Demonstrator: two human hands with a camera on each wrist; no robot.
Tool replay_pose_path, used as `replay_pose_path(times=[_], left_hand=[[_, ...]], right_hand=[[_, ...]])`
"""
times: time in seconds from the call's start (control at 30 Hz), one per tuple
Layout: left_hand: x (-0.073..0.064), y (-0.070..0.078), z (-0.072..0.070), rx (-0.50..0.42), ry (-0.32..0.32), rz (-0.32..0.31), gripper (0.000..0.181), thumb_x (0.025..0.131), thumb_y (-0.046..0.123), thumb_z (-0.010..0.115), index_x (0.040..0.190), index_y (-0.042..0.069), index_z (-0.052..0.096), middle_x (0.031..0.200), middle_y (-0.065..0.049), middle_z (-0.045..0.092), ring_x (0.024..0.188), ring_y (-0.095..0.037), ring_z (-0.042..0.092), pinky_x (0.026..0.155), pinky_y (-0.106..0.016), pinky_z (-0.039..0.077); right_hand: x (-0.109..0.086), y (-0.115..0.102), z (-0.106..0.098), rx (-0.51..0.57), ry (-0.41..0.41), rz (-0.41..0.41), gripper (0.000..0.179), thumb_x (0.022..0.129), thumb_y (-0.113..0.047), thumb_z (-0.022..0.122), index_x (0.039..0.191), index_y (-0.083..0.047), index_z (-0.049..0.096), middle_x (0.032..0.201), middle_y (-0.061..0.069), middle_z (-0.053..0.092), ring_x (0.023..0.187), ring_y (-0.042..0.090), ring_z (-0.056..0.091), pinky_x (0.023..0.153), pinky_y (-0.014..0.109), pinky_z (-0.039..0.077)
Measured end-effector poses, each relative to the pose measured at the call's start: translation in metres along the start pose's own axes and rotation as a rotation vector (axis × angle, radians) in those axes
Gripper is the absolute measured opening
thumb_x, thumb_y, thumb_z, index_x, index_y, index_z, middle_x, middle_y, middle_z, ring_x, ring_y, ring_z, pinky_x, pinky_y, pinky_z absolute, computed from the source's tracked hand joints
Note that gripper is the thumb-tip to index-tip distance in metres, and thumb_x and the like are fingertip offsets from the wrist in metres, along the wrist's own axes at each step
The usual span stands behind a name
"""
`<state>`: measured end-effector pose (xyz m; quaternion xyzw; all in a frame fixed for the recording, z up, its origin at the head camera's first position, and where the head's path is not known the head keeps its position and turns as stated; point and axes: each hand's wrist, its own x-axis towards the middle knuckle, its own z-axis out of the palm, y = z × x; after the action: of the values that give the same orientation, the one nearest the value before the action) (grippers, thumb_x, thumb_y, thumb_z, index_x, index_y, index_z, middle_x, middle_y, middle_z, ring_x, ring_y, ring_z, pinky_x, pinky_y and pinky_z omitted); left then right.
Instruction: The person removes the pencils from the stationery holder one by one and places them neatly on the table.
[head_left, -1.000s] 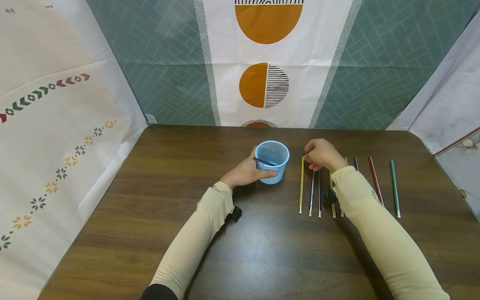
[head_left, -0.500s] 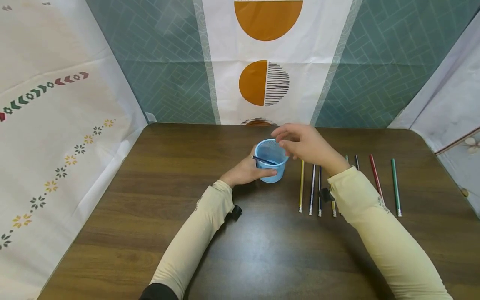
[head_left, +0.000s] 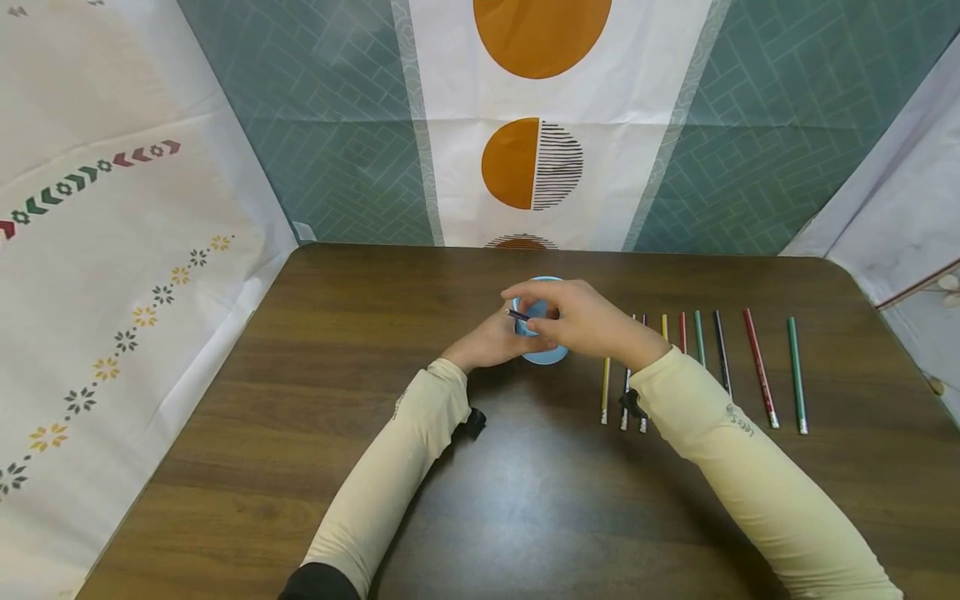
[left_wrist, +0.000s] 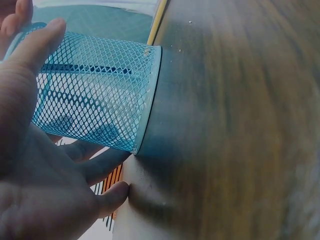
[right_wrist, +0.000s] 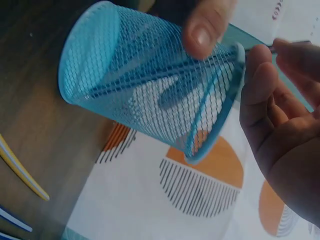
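Note:
A light-blue mesh pencil cup [head_left: 546,357] stands on the table, gripped by the left hand [head_left: 491,340], whose thumb lies along the near side. One dark pencil [head_left: 517,314] leans in the cup, its upper end past the rim on the left. Over the cup's mouth, the right hand [head_left: 581,321] pinches that pencil near its upper end between thumb and fingers. In the right wrist view the pencil's shaft runs down inside the mesh cup [right_wrist: 150,75] toward the base. The left wrist view has the thumb and spread fingers around the mesh wall [left_wrist: 95,90].
Right of the cup, several pencils lie in a row, among them a yellow pencil [head_left: 605,392], a red pencil [head_left: 761,367] and a green pencil [head_left: 797,375]. The right forearm crosses above part of the row. Patterned cloths hang behind the brown table [head_left: 360,283] and at both sides.
The right hand has moved left from the yellow pencil at the row's left end to the cup, and now pinches the dark pencil. The left hand still holds the cup in place.

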<state>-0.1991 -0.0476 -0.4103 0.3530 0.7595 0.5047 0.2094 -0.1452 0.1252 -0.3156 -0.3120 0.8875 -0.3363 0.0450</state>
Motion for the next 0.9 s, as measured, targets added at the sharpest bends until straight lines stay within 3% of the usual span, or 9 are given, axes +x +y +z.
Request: replay_pose_path(times=[0.13, 0.2, 0.3, 0.4, 0.63, 0.77, 0.9], left_hand=[[0.000, 0.000, 0.001, -0.006, 0.008, -0.003, 0.031, 0.091, 0.030, 0.069, 0.116, 0.014, 0.059, 0.108, 0.003, 0.062, 0.099, -0.015, 0.056, 0.086, -0.031, 0.047], [-0.001, 0.000, 0.002, -0.032, 0.017, -0.006, 0.047, 0.090, 0.029, 0.070, 0.130, 0.015, 0.050, 0.119, 0.002, 0.058, 0.106, -0.015, 0.054, 0.092, -0.031, 0.045], [-0.002, 0.001, 0.004, -0.058, 0.049, -0.036, 0.078, 0.086, 0.032, 0.074, 0.145, 0.018, 0.025, 0.134, 0.000, 0.047, 0.117, -0.016, 0.049, 0.100, -0.033, 0.040], [-0.003, 0.001, 0.005, -0.056, 0.088, -0.080, 0.096, 0.083, 0.035, 0.077, 0.149, 0.020, 0.009, 0.139, -0.001, 0.039, 0.121, -0.017, 0.045, 0.102, -0.035, 0.038], [-0.003, 0.002, 0.006, -0.027, 0.123, -0.125, 0.099, 0.079, 0.038, 0.080, 0.149, 0.019, 0.012, 0.139, -0.004, 0.040, 0.118, -0.019, 0.046, 0.101, -0.040, 0.039], [-0.004, 0.002, 0.005, -0.015, 0.135, -0.149, 0.100, 0.078, 0.039, 0.081, 0.149, 0.020, 0.013, 0.139, -0.002, 0.040, 0.118, -0.020, 0.046, 0.100, -0.043, 0.039], [-0.004, 0.002, 0.004, -0.010, 0.134, -0.144, 0.099, 0.078, 0.039, 0.081, 0.148, 0.021, 0.014, 0.138, -0.002, 0.040, 0.119, -0.020, 0.046, 0.101, -0.042, 0.038]], right_hand=[[0.001, -0.001, 0.004, 0.000, 0.011, 0.001, 0.041, 0.094, -0.005, 0.062, 0.133, -0.016, 0.058, 0.107, 0.001, 0.063, 0.066, 0.016, 0.055, 0.062, 0.034, 0.047], [0.002, -0.002, 0.003, -0.007, 0.047, 0.010, 0.039, 0.094, -0.007, 0.062, 0.132, -0.017, 0.059, 0.106, 0.002, 0.063, 0.072, 0.017, 0.057, 0.065, 0.034, 0.048], [0.002, -0.001, -0.003, 0.010, 0.149, 0.038, 0.042, 0.095, -0.009, 0.063, 0.135, -0.020, 0.056, 0.103, 0.001, 0.062, 0.083, 0.018, 0.059, 0.069, 0.035, 0.048], [0.000, 0.002, -0.013, 0.069, 0.286, 0.035, 0.052, 0.094, -0.007, 0.063, 0.141, -0.022, 0.048, 0.096, 0.003, 0.060, 0.078, 0.020, 0.059, 0.067, 0.035, 0.049], [-0.006, 0.006, -0.036, 0.215, 0.518, -0.011, 0.055, 0.093, -0.005, 0.064, 0.143, -0.017, 0.045, 0.088, 0.008, 0.059, 0.065, 0.017, 0.059, 0.059, 0.027, 0.052], [-0.008, 0.008, -0.045, 0.301, 0.597, 0.005, 0.053, 0.092, -0.005, 0.064, 0.141, -0.016, 0.048, 0.087, 0.010, 0.060, 0.066, 0.018, 0.060, 0.057, 0.027, 0.053], [-0.012, 0.012, -0.053, 0.477, 0.667, -0.036, 0.052, 0.091, 0.003, 0.061, 0.138, -0.013, 0.050, 0.087, 0.012, 0.064, 0.068, 0.023, 0.060, 0.056, 0.027, 0.053]])
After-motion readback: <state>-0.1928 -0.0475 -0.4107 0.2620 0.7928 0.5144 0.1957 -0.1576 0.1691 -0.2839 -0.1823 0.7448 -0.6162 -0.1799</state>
